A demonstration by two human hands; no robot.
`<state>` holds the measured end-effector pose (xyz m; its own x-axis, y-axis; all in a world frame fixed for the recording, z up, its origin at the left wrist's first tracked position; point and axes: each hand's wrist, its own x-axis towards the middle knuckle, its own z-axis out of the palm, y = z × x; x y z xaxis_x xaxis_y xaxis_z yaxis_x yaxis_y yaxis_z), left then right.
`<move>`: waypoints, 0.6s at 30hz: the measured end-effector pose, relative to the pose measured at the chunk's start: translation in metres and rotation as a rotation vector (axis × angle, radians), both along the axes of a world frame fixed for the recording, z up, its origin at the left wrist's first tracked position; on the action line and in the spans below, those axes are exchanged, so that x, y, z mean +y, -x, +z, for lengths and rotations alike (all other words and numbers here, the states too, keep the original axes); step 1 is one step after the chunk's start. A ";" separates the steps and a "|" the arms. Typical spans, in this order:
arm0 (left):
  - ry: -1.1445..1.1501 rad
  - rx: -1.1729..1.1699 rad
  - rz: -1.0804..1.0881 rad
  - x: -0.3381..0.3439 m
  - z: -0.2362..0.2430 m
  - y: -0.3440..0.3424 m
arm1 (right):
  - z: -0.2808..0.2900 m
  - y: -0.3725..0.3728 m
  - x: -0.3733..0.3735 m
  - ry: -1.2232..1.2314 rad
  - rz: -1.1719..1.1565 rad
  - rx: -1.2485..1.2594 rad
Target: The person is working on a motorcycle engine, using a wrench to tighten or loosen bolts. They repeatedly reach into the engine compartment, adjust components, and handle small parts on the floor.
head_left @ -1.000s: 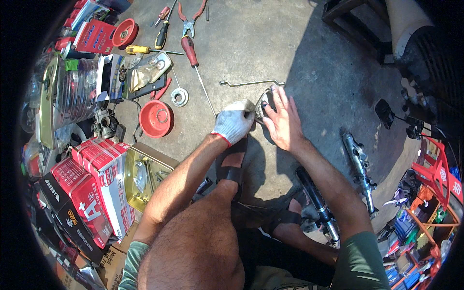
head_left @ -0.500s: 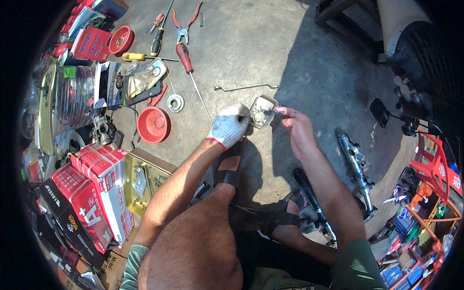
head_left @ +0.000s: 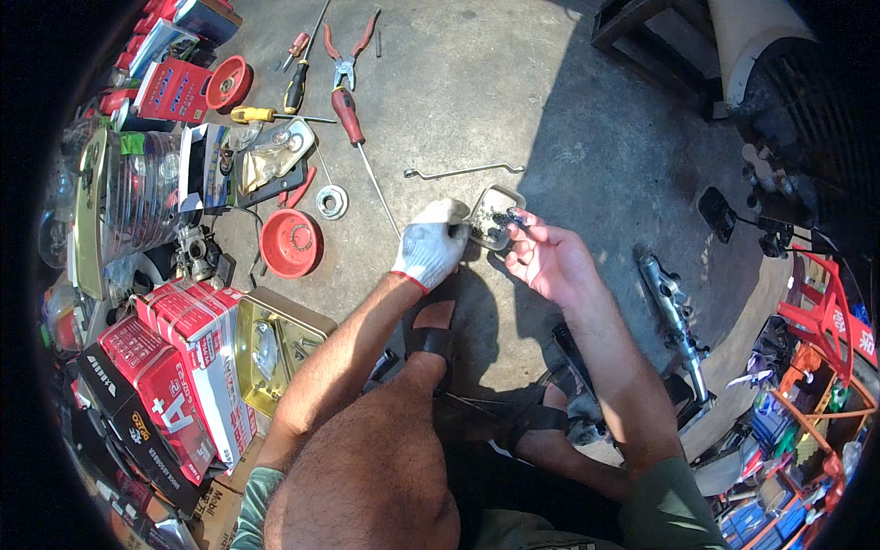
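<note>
My left hand [head_left: 434, 240], in a white knit glove with a red cuff, is closed at the left side of a small pale rectangular container [head_left: 503, 195] and seems to grip its edge. Small dark pieces [head_left: 485, 216], too small to name, lie in the container's lower part. My bare right hand [head_left: 551, 257] is at its right rim. Thumb and fingers there pinch a small dark part [head_left: 515, 220] whose kind I cannot make out. A double-ended ring wrench [head_left: 466, 171] lies on the floor just beyond the container.
Screwdrivers [head_left: 346, 115] and pliers [head_left: 343, 66] lie ahead on the concrete. At the left are a red bowl [head_left: 286, 261], a metal tray [head_left: 252, 394], a parts tray [head_left: 295, 137] and stacked boxes [head_left: 174, 385]. Fork legs [head_left: 674, 316] and a red plastic chair [head_left: 830, 316] stand right.
My right hand has moved left, with its fingers now over the container's right side. Dark pieces now show across more of the container's lower part. My left hand has hardly moved.
</note>
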<state>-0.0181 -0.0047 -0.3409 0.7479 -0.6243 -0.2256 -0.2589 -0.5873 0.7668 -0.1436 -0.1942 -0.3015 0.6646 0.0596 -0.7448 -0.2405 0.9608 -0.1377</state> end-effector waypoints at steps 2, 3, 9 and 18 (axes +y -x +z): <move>0.068 -0.047 0.047 0.000 0.001 0.003 | -0.004 0.001 -0.001 -0.089 -0.057 -0.027; 0.091 -0.031 0.060 -0.001 0.007 0.003 | -0.004 0.001 0.001 -0.134 -0.096 -0.032; 0.159 -0.062 -0.012 -0.005 0.021 0.012 | -0.015 0.005 0.011 -0.286 -0.217 -0.105; 0.168 0.017 -0.148 -0.010 0.027 0.021 | -0.016 0.011 0.020 -0.130 -0.178 -0.075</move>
<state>-0.0388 -0.0142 -0.3138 0.6423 -0.7568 -0.1213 -0.3186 -0.4076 0.8558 -0.1547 -0.1740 -0.3173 0.7265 0.0287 -0.6866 -0.0590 0.9980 -0.0207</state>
